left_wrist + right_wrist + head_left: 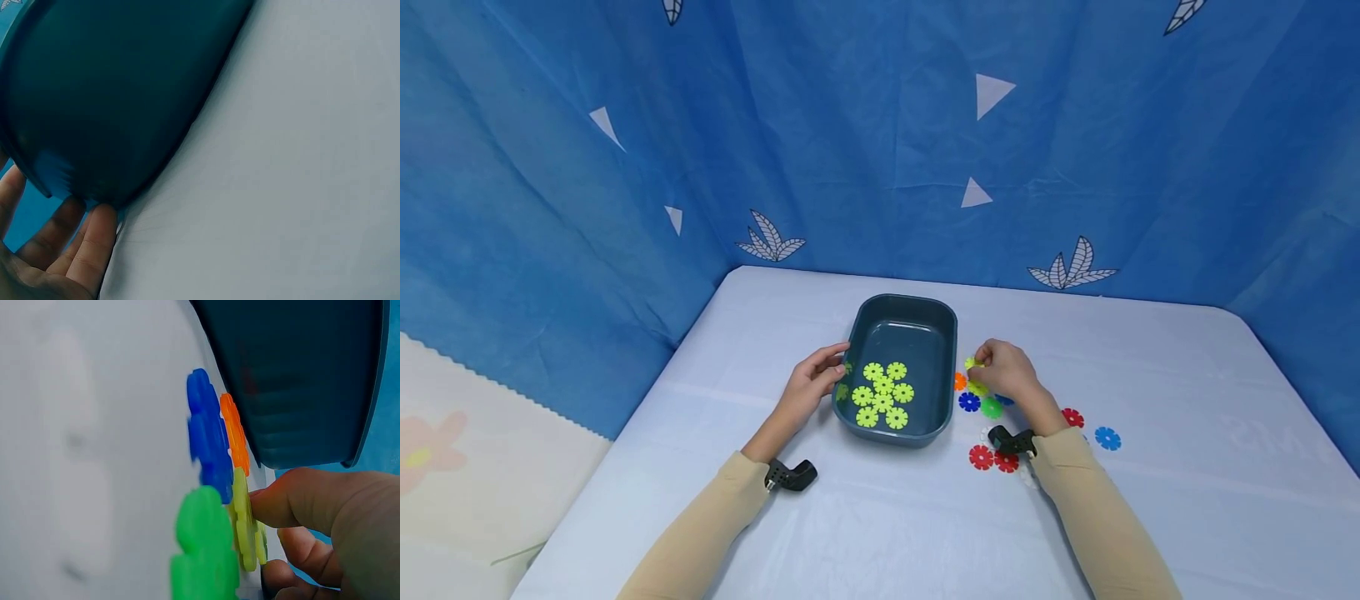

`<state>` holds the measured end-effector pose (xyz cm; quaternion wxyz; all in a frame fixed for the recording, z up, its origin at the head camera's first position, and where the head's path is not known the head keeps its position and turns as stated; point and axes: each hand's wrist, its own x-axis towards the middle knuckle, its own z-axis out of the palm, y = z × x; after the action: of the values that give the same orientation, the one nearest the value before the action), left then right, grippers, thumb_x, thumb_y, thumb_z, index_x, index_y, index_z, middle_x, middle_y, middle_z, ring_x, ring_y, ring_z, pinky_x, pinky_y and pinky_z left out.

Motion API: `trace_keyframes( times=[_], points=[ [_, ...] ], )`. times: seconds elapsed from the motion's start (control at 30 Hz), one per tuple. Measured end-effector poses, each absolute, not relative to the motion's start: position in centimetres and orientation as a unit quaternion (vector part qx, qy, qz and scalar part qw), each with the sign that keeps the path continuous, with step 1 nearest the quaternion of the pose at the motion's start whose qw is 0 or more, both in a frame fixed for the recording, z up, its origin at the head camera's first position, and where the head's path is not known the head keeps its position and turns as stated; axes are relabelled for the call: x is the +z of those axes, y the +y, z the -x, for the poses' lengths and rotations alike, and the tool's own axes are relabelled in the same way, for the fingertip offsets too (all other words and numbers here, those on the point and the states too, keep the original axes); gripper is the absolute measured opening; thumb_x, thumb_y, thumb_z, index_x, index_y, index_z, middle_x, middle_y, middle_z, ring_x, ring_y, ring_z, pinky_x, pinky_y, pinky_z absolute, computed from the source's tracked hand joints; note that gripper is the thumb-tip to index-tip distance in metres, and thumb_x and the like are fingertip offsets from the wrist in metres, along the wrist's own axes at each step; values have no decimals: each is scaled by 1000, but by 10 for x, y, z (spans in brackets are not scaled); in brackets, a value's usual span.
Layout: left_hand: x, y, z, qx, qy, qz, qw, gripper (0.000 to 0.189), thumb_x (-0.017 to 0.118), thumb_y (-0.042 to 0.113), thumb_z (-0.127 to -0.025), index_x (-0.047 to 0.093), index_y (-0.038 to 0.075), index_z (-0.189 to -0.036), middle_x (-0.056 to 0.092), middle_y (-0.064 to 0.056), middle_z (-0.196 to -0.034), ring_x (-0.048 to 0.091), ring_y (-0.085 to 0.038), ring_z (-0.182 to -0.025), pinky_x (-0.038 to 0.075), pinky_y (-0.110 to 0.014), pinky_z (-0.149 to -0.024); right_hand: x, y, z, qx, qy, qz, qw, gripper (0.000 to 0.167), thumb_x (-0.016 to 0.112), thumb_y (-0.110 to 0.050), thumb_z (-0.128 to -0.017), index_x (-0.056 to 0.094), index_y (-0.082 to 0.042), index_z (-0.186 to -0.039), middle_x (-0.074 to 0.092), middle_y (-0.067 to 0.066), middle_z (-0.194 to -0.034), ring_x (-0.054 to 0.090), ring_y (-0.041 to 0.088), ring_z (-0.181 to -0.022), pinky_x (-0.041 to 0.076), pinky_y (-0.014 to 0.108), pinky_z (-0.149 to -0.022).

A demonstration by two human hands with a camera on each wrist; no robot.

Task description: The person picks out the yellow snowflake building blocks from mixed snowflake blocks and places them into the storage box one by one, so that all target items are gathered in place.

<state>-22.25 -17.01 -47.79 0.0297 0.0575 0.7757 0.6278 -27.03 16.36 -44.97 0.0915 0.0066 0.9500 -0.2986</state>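
Observation:
A dark teal plastic tray [904, 310] stands on the table, with several yellow-green snowflake discs [883, 386] grouped on its floor. At its left side my left hand [811, 385] rests against the wall, and in the left wrist view its extended fingers [94, 244] touch the outer wall. Just right of the tray my right hand [1009, 372] has thumb and fingers at a yellow-green snowflake disc [244, 519], which it appears to pinch. Close beside that disc lie an orange disc [234, 434], a blue disc [209, 437] and a green disc [203, 544]. The right fingertips are partly hidden.
Red discs [981, 457] lie nearer the front, partly under the right wrist. Farther right are another red disc [1072, 417] and a light blue disc [1107, 438]. A white cloth covers the table [1187, 400], and a blue curtain [880, 150] hangs behind it.

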Motion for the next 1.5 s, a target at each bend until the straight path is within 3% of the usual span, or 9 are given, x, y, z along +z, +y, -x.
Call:
trace_keyframes(
  times=[0.3, 0.57, 0.83, 1.13, 1.37, 1.5],
  points=[
    [-479, -170, 222, 625, 778, -47, 32, 44, 57, 19, -104, 54, 11, -147, 57, -21, -136, 59, -17, -114, 58, -23, -90, -452, 164, 272, -294, 951, -6, 92, 43, 75, -22, -91, 63, -1, -126, 59, 15, -100, 54, 28, -91, 48, 32, -74],
    [-479, -170, 224, 624, 779, -50, 30, 43, 57, 19, -104, 55, 13, -146, 58, -21, -135, 59, -16, -112, 57, -22, -87, -451, 165, 272, -313, 946, -20, 86, 37, 77, -21, -88, 60, -2, -116, 59, 14, -99, 54, 28, -88, 48, 31, -72],
    [-479, -171, 224, 625, 778, -49, 29, 43, 56, 18, -104, 54, 12, -147, 58, -21, -136, 59, -15, -112, 57, -20, -87, -452, 170, 270, -353, 935, -21, 37, 24, 74, -14, -91, 61, -3, -107, 62, 16, -94, 55, 27, -80, 47, 26, -65],
    [-479, -171, 222, 630, 774, -53, 27, 43, 56, 17, -103, 55, 12, -146, 59, -20, -134, 60, -12, -108, 57, -20, -84, -452, 180, 271, -393, 917, -27, 58, 33, 56, -11, -102, 65, -4, -133, 65, 18, -99, 60, 21, -72, 49, 24, -66],
    [-477, -171, 221, 633, 772, -55, 27, 44, 56, 15, -103, 54, 11, -147, 59, -22, -135, 62, -16, -110, 58, -21, -84, -448, 184, 271, -467, 879, -64, 72, 35, 49, -10, -105, 60, -2, -138, 62, 19, -108, 67, 12, -71, 56, 17, -66],
    [-477, -170, 222, 633, 772, -58, 28, 44, 55, 15, -104, 54, 11, -147, 58, -22, -138, 62, -24, -117, 58, -22, -86, -450, 184, 272, -485, 869, -70, 71, 35, 52, -8, -103, 59, -1, -136, 58, 16, -105, 68, 11, -73, 56, 15, -65]
  ],
)
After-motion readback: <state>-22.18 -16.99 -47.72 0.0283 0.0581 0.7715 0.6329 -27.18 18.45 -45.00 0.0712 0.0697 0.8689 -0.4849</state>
